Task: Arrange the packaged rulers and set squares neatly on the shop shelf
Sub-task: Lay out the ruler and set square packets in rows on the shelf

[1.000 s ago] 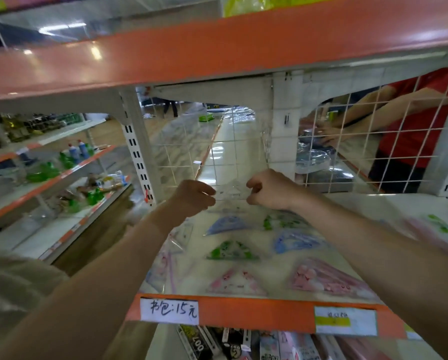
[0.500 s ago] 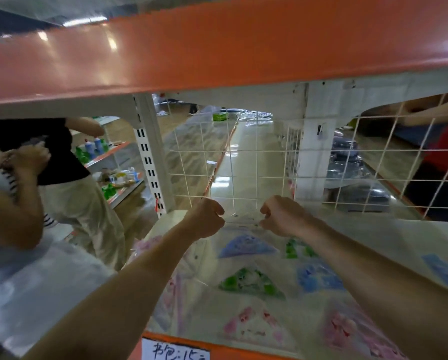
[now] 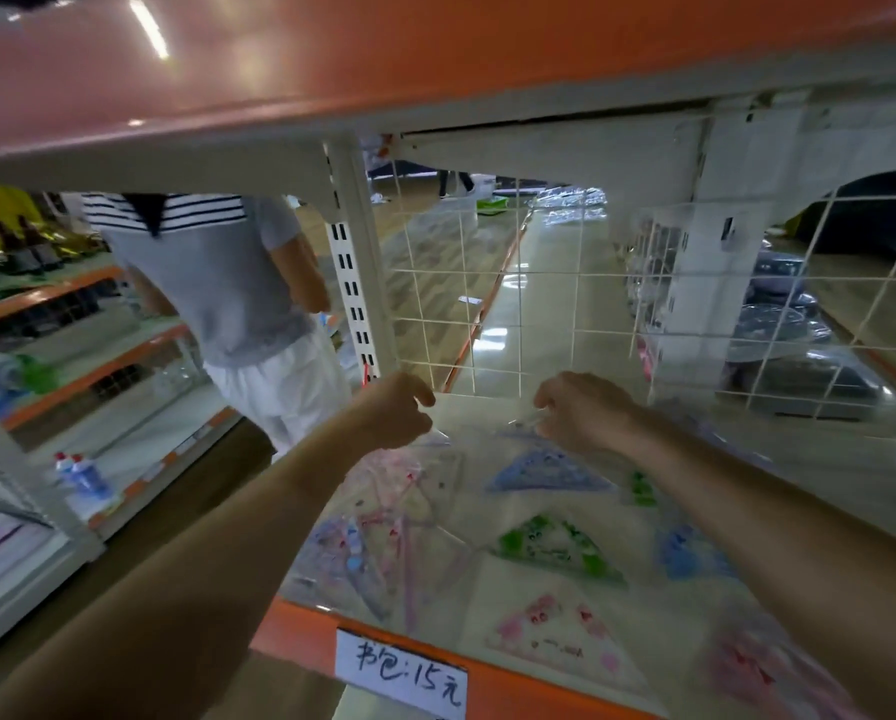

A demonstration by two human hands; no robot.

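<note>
Several clear-packaged set squares lie flat on the white shelf (image 3: pixel 830 480): a blue one (image 3: pixel 544 472), a green one (image 3: pixel 555 548), a pink one (image 3: pixel 555 634) and a pink ruler pack (image 3: pixel 378 537) at the left. Both my hands reach to the shelf's back. My left hand (image 3: pixel 394 410) and my right hand (image 3: pixel 581 407) each pinch an edge of a clear plastic package (image 3: pixel 479 433) whose contents are hard to make out. It sits just in front of the wire grid.
A white wire grid (image 3: pixel 539 314) closes the back of the shelf. An orange shelf (image 3: pixel 383 59) hangs low overhead. The orange front edge carries a handwritten price tag (image 3: pixel 402 675). A person in a grey top (image 3: pixel 228 288) stands in the aisle to the left.
My view has moved closer and turned left. My hands have drawn a little further apart on the clear package. The person in the aisle has come nearer to the shelf post.
</note>
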